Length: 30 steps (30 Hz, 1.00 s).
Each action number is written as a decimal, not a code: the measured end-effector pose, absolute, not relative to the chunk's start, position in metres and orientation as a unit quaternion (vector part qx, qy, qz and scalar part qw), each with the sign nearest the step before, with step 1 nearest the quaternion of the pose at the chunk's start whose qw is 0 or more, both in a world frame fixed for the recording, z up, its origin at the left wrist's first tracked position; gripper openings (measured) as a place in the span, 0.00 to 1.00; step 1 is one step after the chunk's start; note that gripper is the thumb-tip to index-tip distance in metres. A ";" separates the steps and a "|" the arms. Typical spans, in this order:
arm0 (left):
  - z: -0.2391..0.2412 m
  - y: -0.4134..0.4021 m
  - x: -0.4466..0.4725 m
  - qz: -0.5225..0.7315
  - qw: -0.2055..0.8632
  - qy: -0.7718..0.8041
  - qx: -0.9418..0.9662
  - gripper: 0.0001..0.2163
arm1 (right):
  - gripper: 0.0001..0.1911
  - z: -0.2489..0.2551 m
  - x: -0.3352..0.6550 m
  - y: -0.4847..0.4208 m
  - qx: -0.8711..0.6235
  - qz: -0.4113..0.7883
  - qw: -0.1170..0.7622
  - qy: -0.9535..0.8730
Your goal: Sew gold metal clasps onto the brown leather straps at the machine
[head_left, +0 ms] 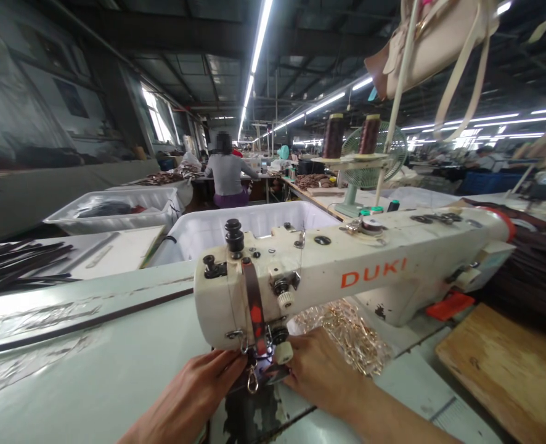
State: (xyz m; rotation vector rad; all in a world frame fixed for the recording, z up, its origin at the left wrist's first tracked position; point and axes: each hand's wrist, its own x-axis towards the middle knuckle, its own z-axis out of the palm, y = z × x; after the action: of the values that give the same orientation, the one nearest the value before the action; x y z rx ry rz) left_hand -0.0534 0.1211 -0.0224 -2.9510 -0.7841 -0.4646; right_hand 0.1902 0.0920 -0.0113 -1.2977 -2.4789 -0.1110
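A cream sewing machine [264,265] marked DUKI stands before me. A short dark strap [273,374] lies under its needle end, lit by a small lamp. At the strap's near side hangs a gold-coloured snap hook [252,379]. My left hand [203,379] is closed, its fingertips pressed together on the strap's left part. My right hand [321,367] is closed at the right part, its fingertips mostly hidden behind the machine's presser parts. A dark band with red marks [256,308] hangs down the front of the machine head.
Behind my right hand lies a clear bag of gold-coloured hooks [347,333]. A long dark strip [92,322] crosses the table on the left. White bins [254,219] stand beyond the machine; a wooden board [508,364] is at right. A person [229,176] sits farther off.
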 end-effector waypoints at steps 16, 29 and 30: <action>-0.015 0.145 -0.053 -0.247 -0.148 -0.327 -0.900 0.07 | 0.10 -0.023 0.171 0.101 -0.505 0.026 0.160 -0.848; 0.000 0.134 -0.047 -0.208 -0.043 -0.256 -0.943 0.11 | 0.04 -0.021 0.163 0.075 -0.308 -0.114 0.133 -0.935; 0.001 0.134 -0.047 -0.211 -0.035 -0.259 -0.942 0.11 | 0.04 -0.020 0.161 0.076 -0.310 -0.132 0.117 -0.934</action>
State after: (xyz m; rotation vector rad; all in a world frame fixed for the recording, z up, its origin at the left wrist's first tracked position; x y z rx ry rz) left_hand -0.0468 0.1337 0.0006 -3.0259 -0.8326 -0.6773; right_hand 0.1605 0.0756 -0.0203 -0.9075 -2.7337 -0.3876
